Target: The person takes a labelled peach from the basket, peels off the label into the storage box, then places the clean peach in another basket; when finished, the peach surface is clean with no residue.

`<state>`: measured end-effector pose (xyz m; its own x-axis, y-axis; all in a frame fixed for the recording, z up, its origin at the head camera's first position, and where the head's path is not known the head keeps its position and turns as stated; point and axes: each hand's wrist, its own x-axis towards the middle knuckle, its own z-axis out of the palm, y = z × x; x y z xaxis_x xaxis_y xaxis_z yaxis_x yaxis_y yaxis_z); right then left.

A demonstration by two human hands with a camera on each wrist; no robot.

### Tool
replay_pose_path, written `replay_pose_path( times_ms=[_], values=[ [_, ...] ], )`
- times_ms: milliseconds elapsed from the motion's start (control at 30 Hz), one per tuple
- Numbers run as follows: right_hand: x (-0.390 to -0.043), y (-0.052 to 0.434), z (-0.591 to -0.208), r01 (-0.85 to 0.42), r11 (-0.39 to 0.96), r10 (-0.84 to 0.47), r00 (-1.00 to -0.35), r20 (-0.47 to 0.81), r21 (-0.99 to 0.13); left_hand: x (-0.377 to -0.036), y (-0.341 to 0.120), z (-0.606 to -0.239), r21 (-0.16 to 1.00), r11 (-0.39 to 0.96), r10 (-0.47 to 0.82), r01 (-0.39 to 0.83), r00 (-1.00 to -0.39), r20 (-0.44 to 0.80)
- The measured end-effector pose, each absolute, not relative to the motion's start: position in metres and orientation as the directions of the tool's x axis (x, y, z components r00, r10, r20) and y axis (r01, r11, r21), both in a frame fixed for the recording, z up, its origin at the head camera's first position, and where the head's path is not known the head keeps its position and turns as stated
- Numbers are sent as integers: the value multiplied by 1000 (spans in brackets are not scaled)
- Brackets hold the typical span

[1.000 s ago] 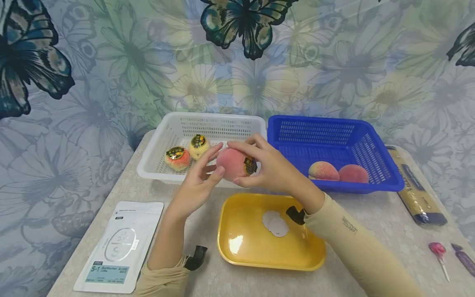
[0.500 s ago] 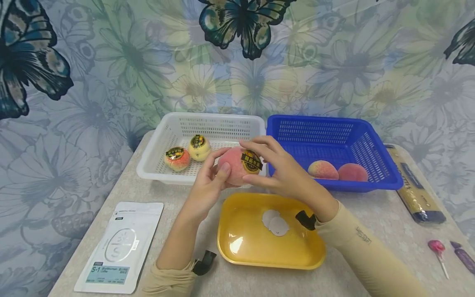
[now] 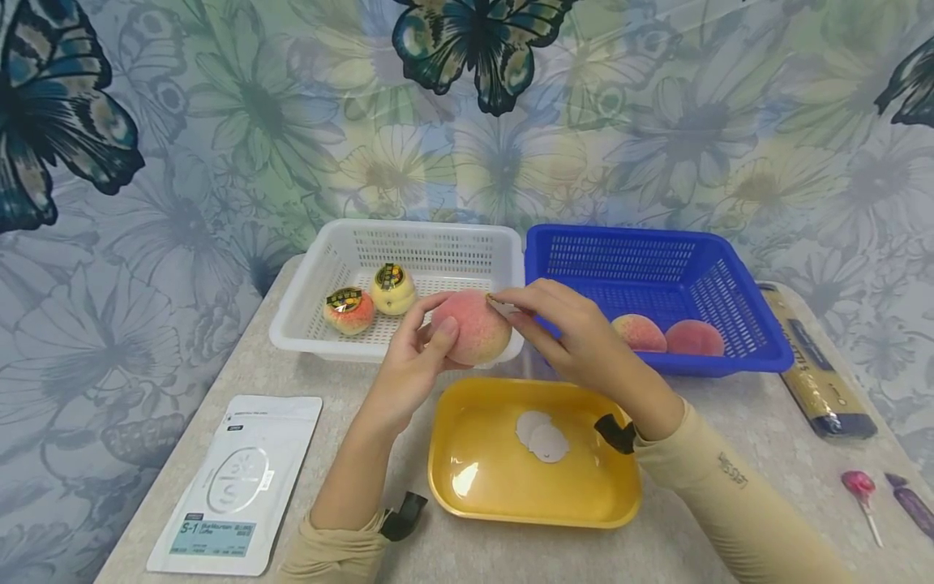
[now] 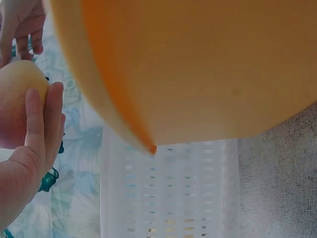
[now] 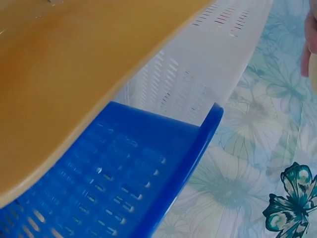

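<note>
Above the front rim of the white basket (image 3: pixel 430 354), my left hand (image 3: pixel 409 369) grips a pink and yellow peach (image 3: pixel 474 331), thumb on its near side. My right hand (image 3: pixel 584 337) pinches the edge of a dark and gold sticker (image 3: pixel 495 300) at the peach's upper right; the sticker is seen nearly edge-on, and whether it still touches the skin I cannot tell. The left wrist view shows the peach (image 4: pixel 15 106) in the left hand's fingers (image 4: pixel 34 124). Two peaches with black labels, one red (image 3: pixel 350 312) and one pale (image 3: pixel 394 290), sit in the white basket.
A blue basket (image 3: pixel 657 365) holds two peaches without visible labels. The yellow tray (image 3: pixel 496 503) in front holds two pale scalloped discs (image 3: pixel 543 438). A white pouch (image 3: pixel 237 487) lies left; a gold packet (image 3: pixel 820 373), a lollipop (image 3: pixel 859 485) and a purple candy (image 3: pixel 912 507) lie right.
The left hand has drawn the peach slightly right. The label that faced the camera no longer shows on the peach's front, and the right hand now pinches the sticker's edge.
</note>
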<state>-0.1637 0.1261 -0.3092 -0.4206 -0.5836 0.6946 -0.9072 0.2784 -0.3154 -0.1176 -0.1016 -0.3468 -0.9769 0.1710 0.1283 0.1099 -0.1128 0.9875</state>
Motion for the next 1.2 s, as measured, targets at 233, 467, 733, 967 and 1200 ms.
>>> replay_pose_path(
  times_ms=[233,467,733,967,1200],
  values=[
    [-160,137,-307,-881,304,-559,-472,681,-362,-117,-100,-347,988,-106,178,111,-976,129],
    [-150,160,-310,-786,371,-487,-618,617,-495,-117,-101,-345,990,-103,159,99,-981,115],
    [-127,198,-337,-592,457,-567,-769,296,-664,-115,-104,-342,989,-120,136,88,-985,104],
    [-105,205,-375,-478,508,-706,-708,-28,-717,-115,-104,-342,985,-145,151,92,-982,114],
    [-95,189,-397,-531,536,-758,-644,-98,-656,-115,-101,-342,989,-124,167,81,-981,101]
  ],
)
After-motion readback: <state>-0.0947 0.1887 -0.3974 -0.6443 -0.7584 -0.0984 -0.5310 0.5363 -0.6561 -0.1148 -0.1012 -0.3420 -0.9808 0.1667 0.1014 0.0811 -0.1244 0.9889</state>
